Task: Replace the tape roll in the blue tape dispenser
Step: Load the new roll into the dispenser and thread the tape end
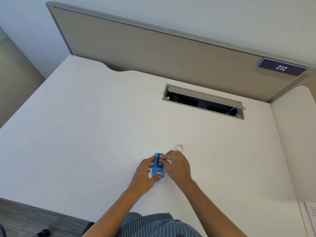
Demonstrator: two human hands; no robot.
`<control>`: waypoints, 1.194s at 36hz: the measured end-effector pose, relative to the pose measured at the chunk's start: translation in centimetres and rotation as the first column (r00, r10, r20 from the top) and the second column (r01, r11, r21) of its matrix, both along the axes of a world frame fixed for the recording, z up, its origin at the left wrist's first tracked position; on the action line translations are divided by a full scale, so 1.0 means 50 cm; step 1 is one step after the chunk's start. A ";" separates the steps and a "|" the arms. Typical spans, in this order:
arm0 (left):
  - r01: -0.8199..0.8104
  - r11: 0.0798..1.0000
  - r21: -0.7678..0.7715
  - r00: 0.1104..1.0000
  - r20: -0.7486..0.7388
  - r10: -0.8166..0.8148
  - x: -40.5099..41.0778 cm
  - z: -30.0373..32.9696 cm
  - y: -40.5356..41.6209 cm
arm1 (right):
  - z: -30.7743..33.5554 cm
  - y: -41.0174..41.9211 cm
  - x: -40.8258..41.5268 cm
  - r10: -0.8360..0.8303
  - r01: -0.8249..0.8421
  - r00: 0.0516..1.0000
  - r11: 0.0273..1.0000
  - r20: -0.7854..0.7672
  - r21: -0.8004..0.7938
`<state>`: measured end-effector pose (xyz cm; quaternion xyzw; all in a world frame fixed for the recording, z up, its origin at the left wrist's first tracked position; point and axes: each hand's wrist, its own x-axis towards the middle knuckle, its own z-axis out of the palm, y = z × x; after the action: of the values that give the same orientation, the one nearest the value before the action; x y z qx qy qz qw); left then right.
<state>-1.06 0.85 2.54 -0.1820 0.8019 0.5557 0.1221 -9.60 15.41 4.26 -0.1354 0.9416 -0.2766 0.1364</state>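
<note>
Here my left hand [143, 175] clamps the blue tape dispenser [158, 165] down on the white worktop [85, 134], so it cannot slide while my right hand [177, 164] pinches the dark hub in its cradle. A white tape roll [179, 147] lies flat just beyond my right hand, probably kept within reach for the swap

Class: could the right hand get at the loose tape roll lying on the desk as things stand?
Probably yes: the tape roll lies in the open just beyond the right hand, nothing between them, though that hand is busy at the blue dispenser.

Blue tape dispenser [158, 165], white tape roll [179, 147], white desk [85, 125], blue-and-white pinstriped shirt [153, 224], beige partition [153, 48].
</note>
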 end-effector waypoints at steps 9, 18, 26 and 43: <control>0.016 1.000 -0.001 1.000 -0.002 -0.016 -0.001 -0.006 -0.002 | 0.013 -0.002 0.000 -0.010 0.010 1.000 1.000 -0.016 0.009; 0.018 1.000 -0.008 1.000 -0.013 -0.018 -0.002 -0.010 -0.001 | 0.014 -0.008 0.001 -0.023 0.024 1.000 0.999 -0.020 0.036; 0.015 1.000 -0.008 1.000 -0.009 -0.015 -0.001 -0.015 -0.001 | 0.008 -0.008 0.001 -0.027 0.028 0.999 0.999 -0.022 0.041; 0.032 0.999 -0.030 0.999 -0.014 -0.033 -0.005 -0.025 -0.006 | 0.000 -0.007 -0.003 -0.007 0.009 1.000 0.997 -0.030 0.071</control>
<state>-1.29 0.55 1.30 -0.1667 0.8138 0.5430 0.1229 -9.73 15.06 4.27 -0.1309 0.9533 -0.2412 0.1258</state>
